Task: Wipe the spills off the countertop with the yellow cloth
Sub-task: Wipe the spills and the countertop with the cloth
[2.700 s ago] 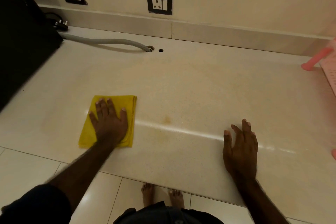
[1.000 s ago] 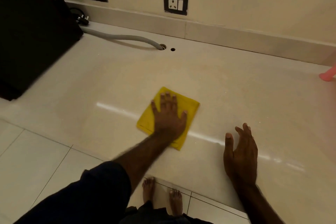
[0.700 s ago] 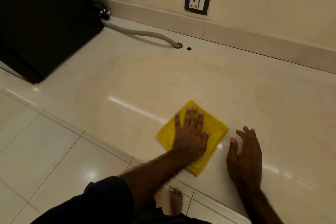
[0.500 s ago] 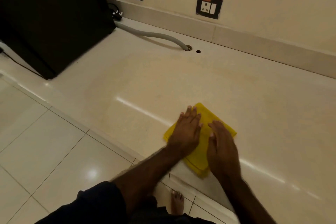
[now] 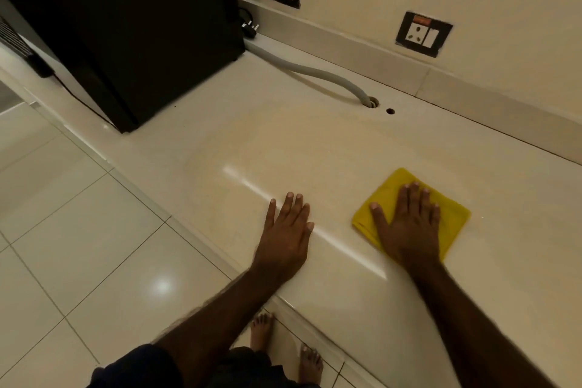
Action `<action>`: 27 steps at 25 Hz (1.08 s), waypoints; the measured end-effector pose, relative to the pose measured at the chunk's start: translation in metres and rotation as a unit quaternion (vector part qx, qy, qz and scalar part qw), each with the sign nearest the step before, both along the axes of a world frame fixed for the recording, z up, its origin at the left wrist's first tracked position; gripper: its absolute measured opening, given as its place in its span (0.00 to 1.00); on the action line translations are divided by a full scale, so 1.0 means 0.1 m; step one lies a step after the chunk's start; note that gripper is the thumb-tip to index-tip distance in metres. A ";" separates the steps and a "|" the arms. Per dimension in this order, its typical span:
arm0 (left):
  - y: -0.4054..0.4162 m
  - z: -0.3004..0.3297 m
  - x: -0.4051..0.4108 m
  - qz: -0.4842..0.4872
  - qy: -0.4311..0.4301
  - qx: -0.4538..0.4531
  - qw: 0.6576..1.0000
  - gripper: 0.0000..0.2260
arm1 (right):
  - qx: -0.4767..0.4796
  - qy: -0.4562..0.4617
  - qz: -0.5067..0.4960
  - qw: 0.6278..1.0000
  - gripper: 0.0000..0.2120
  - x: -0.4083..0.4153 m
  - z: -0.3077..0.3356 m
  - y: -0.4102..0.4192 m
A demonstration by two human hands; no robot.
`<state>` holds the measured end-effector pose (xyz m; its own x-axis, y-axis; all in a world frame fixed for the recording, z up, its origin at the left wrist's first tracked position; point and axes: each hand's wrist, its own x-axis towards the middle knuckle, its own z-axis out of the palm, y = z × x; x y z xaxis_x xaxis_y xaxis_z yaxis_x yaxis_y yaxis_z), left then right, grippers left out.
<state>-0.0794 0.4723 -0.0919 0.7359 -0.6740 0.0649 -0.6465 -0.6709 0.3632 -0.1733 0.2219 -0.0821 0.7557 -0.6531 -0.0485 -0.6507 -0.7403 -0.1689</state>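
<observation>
The folded yellow cloth (image 5: 453,214) lies flat on the beige countertop (image 5: 283,142), near its front edge on the right. My right hand (image 5: 406,227) presses down on the cloth with the palm flat and the fingers spread. To the left of the cloth my left hand (image 5: 285,236) rests flat on the bare countertop, fingers apart and holding nothing. The surface shows a bright light streak between the hands. I cannot make out a distinct spill.
A tall black appliance (image 5: 126,25) stands on the counter's far left. A grey hose (image 5: 308,72) runs from behind it into a hole, beside a smaller hole (image 5: 390,110). Two wall sockets (image 5: 422,33) sit above the backsplash. The tiled floor (image 5: 78,230) lies left of the counter's edge.
The left hand slid the cloth rightwards, both hands met on it, and the right hand took it over. The left hand has moved off to the bare counter. The view has swung left.
</observation>
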 end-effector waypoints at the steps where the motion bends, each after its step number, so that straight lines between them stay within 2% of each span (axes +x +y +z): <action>1: 0.03 0.00 0.06 0.016 0.013 -0.021 1.000 0.25 | 0.002 0.014 0.024 1.000 0.48 0.20 0.00 -0.03; 5: 0.13 0.00 0.27 0.063 0.019 -0.103 0.993 0.24 | -0.002 0.059 0.193 0.979 0.44 0.91 -0.01 0.11; 8: 0.10 0.06 0.43 0.053 -0.013 -0.140 0.989 0.24 | -0.016 0.055 0.363 0.930 0.44 1.04 -0.01 0.43; 10: 0.06 0.07 0.48 0.001 -0.035 -0.131 0.991 0.25 | -0.016 0.038 0.428 0.903 0.43 0.90 -0.03 0.59; 12: -0.03 0.04 0.46 -0.081 -0.034 -0.086 0.992 0.26 | -0.011 0.012 0.416 0.909 0.39 0.68 -0.03 0.61; 16: -0.43 0.00 0.23 -0.187 -0.011 0.026 0.982 0.28 | -0.025 -0.013 0.243 0.970 0.34 0.03 -0.04 0.57; 20: -0.91 0.00 -0.10 -0.273 -0.036 0.087 0.957 0.29 | 0.007 0.001 0.113 0.994 0.40 -0.68 -0.07 0.40; 22: -1.04 0.03 -0.18 -0.276 -0.045 0.099 0.955 0.29 | 0.024 0.006 0.077 0.997 0.44 -0.77 -0.04 0.27; 24: -1.09 0.08 -0.14 -0.260 -0.058 0.113 0.957 0.28 | 0.027 0.006 0.070 0.997 0.44 -0.65 0.00 0.19; 27: -1.02 0.13 0.14 -0.209 -0.060 0.131 0.967 0.28 | 0.016 0.006 0.118 0.993 0.45 -0.23 0.05 0.13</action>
